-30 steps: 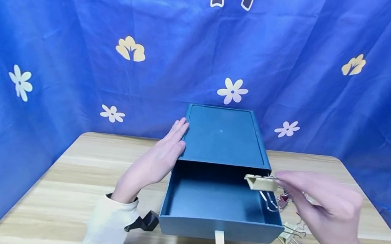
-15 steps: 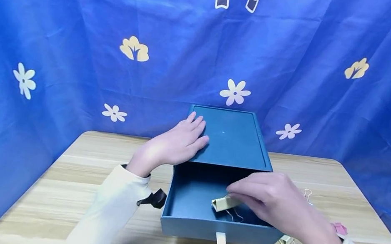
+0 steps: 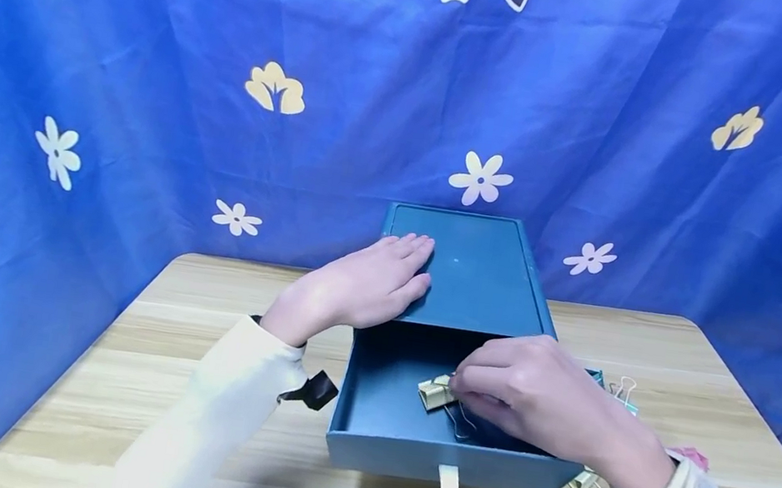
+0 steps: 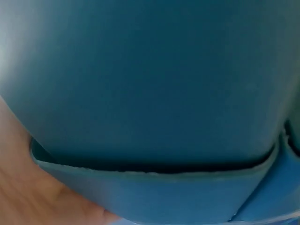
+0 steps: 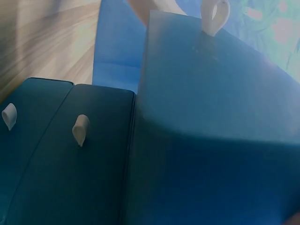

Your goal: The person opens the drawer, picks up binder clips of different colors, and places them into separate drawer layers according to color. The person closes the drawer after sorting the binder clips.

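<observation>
A blue drawer box [image 3: 484, 279] stands on the table with its top drawer [image 3: 398, 452] pulled out. My left hand [image 3: 362, 282] lies flat on the near left part of the box's top, fingers straight. Inside the drawer, my right hand [image 3: 528, 391] pinches a pale yellow binder clip [image 3: 436, 392] low over the drawer floor. A wire handle of the clip hangs below the fingertips. The left wrist view shows the box's teal surface [image 4: 150, 84] close up. In the right wrist view the pulled-out drawer's front [image 5: 211, 89] hides the clip.
More binder clips lie on the table right of the drawer: a pale yellow one [image 3: 583, 482], a pink one [image 3: 691, 457] and a turquoise one [image 3: 628, 406]. Shut drawers with fabric pull tabs [image 5: 80, 129] sit below the open one. A blue patterned curtain [image 3: 351, 103] hangs behind the table.
My right hand has carried the pale yellow binder clip from the drawer's right side left and down into it. My left hand has slid from the box's left edge onto its top.
</observation>
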The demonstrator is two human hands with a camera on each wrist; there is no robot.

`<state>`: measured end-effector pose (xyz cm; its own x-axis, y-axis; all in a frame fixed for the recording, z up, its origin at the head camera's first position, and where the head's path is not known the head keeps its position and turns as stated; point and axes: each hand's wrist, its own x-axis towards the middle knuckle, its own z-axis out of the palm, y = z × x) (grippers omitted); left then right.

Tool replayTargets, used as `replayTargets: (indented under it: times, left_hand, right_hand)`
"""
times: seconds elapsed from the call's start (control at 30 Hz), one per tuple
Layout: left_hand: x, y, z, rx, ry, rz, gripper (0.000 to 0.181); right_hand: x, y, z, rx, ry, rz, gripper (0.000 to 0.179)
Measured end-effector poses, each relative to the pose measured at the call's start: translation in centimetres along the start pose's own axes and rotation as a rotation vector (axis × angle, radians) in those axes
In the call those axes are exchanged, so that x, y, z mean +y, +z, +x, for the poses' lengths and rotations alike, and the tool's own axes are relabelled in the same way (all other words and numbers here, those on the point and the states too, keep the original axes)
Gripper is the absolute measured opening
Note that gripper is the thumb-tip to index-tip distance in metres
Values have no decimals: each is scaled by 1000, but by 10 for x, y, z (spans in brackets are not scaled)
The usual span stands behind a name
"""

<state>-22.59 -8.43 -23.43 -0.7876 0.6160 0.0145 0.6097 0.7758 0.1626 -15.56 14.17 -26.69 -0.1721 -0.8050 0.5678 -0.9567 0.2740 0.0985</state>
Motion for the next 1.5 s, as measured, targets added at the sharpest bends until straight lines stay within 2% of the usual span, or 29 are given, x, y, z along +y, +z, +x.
replayTargets:
  times: [0.1, 0.33, 0.53, 0.7, 0.83, 1.03, 1.17, 1.27, 1.37, 1.5]
  left_hand:
    - [0, 0, 1, -5, 17, 16, 57]
    - [1, -1, 2, -23, 89, 31, 56]
    - [2, -2, 2, -51, 63, 30, 56]
    - [3, -1, 1, -39, 50, 13, 57]
    - [3, 2, 0, -15, 52, 3, 57]
    - [5, 6, 0, 24, 54, 29, 56]
    - [4, 8, 0, 44, 53, 38, 57]
    - [4, 9, 0, 61, 57, 43, 57]
    - [4, 10, 0, 65, 56, 41, 57]
    - [3, 10, 0, 68, 53, 39, 57]
  right_hand:
    - [0, 2, 2, -17, -15, 39, 15]
    - [0, 4, 6, -53, -8, 135, 13]
    - [-1, 5, 17, -114, -56, 245, 19]
    - [-3, 7, 24, -175, -75, 348, 20]
    - [-4, 11, 26, -194, -69, 450, 23]
    - [-5, 12, 31, -259, -96, 417, 15]
    - [-5, 11, 32, -307, -106, 381, 17]
    - [-3, 5, 29, -262, -90, 385, 20]
    - [3, -8, 18, -122, -33, 396, 24]
    - [11, -29, -10, 88, 91, 423, 28]
